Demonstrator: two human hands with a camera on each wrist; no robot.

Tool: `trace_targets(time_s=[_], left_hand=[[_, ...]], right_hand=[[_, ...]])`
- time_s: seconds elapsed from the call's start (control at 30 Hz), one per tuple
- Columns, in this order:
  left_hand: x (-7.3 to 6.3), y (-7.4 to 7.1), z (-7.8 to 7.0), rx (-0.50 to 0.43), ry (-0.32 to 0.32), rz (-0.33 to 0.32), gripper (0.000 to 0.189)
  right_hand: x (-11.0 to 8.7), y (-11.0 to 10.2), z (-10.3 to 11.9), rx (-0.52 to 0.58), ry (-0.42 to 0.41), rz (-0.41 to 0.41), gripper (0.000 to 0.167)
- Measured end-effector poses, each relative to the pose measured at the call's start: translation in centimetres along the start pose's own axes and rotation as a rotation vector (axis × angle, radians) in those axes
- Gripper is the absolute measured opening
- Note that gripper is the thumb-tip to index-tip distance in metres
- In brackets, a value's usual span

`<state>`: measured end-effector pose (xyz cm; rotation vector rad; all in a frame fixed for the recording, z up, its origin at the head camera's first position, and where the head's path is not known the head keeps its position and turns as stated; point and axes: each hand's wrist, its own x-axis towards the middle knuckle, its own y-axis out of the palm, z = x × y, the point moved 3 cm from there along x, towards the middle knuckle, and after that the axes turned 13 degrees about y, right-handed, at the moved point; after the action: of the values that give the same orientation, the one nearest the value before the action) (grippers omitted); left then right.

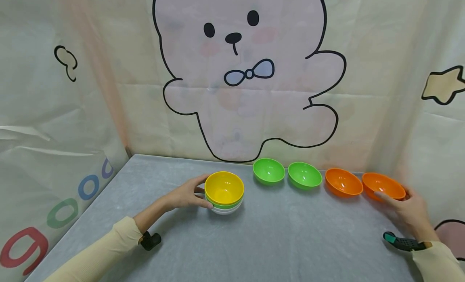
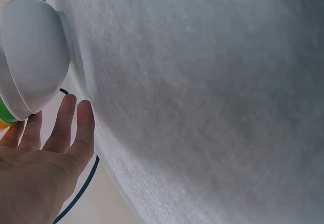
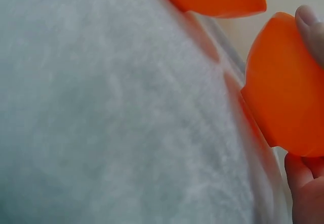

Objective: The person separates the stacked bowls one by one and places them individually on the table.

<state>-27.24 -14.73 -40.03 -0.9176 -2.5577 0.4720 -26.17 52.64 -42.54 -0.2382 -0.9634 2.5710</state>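
A stack of bowls stands at the middle left of the table, a yellow bowl on top, then green, with a white bowl lowest. My left hand lies along the stack's left side, thumb toward the front. In the left wrist view its fingers are extended, some fingertips at the white bowl's side. At the far right, my right hand grips an orange bowl, thumb at the near side. The right wrist view shows this orange bowl between thumb and fingers, its base close to the cloth.
Along the table's back edge sit another orange bowl and two green bowls, one nearer the middle and one beside it. Grey cloth covers the table. A printed curtain hangs behind the bowls.
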Motion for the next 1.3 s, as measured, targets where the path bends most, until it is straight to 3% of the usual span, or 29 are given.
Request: trace_targets(time_s=[0.43,0.83,1.0,1.3], left_hand=[[-0.2,-0.1,0.0,0.011,0.01,0.006,0.085],[-0.2,-0.1,0.0,0.021,0.002,0.006,0.088],[-0.1,-0.1,-0.1,0.013,0.001,0.008,0.087],[-0.1,0.0,-0.2,0.005,-0.005,0.005,0.087]], right_hand=[[0.0,0.3,-0.1,0.005,0.037,0.07,0.1],[-0.4,-0.5,-0.5,0.128,-0.003,0.105,0.096],[-0.6,-0.9,-0.1,0.166,-0.011,0.058,0.094],[-1.5,-1.1,1.7,0.155,-0.051,-0.123,0.081]])
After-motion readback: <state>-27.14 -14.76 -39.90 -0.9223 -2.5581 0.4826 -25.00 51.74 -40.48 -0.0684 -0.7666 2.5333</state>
